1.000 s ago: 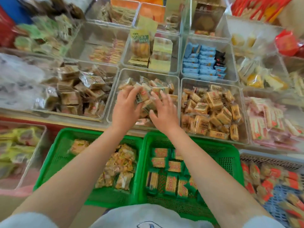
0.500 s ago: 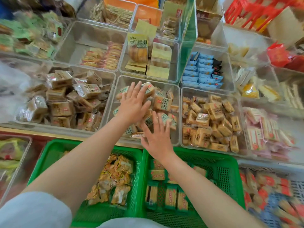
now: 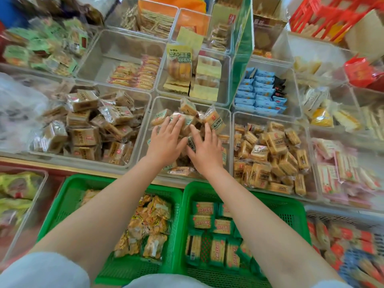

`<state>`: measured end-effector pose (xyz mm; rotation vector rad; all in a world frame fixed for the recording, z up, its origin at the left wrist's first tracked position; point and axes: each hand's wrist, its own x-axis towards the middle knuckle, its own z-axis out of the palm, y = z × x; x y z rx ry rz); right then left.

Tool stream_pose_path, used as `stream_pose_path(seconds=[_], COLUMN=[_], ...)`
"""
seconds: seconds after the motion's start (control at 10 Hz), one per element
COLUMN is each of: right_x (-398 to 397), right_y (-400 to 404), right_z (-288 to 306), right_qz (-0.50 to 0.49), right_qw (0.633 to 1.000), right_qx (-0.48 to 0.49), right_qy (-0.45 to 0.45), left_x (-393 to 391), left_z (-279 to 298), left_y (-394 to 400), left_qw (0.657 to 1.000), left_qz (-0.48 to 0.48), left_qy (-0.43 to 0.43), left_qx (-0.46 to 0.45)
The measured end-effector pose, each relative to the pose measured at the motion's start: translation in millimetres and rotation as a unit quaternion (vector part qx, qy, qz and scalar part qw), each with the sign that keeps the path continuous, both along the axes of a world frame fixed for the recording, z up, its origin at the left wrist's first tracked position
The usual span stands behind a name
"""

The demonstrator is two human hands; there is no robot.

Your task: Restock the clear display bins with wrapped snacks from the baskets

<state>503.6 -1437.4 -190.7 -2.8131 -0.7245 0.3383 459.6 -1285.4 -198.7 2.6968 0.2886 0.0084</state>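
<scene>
hands: two in view, both yours, side by side in the middle clear bin (image 3: 158, 104); left hand (image 3: 166, 140) lies flat with fingers straight and spread on the wrapped snacks (image 3: 188, 119), right hand (image 3: 206, 148) is the same, fingers out and resting on the pile, neither one gripping a packet as far as you can see
task snacks: tan packets with pale green ends, heaped toward the back of that bin, roughly a dozen showing around your fingers, the rest hidden under your hands so no exact count
green baskets: two, touching each other along one shared wall, right below the bins
left basket (image 3: 62, 204): a loose heap of orange-yellow packets (image 3: 149, 227), too jumbled to count, they sit on its right side, the left side is bare mesh
right basket (image 3: 291, 213): green-edged packets (image 3: 209, 235), about ten you can make out, in rough rows on the left, with open mesh at the right and back
neighbour bins: left bin (image 3: 143, 125) is loaded with brown blocks (image 3: 83, 121), right bin (image 3: 235, 119) is loaded with golden packets (image 3: 268, 159), both too many to count
back row: one bin with orange-red packets (image 3: 135, 73) pushed to its front right corner and lots of bare floor behind, one with yellow sandwich packs (image 3: 180, 65), one with blue packets (image 3: 259, 90) plus a few black ones
edges: your forearms cross over the front wall of the middle bin and the back rims of both baskets
far right: a grey basket (image 3: 332, 215) with red packets, blurry
</scene>
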Motion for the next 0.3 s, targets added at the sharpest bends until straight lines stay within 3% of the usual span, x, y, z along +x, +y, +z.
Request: stream_pose_path(seconds=[0.3], right_x=[-28], right_y=[-26], right_z=[28], right_qz=[-0.045], right_qw=[0.994], right_qx=[0.097], right_qy=[-0.014], left_x=[-27], left_z=[29], left_y=[-7], left_qw=[0.999], left_qz=[0.027], left_qy=[-0.037], left_qx=[-0.001])
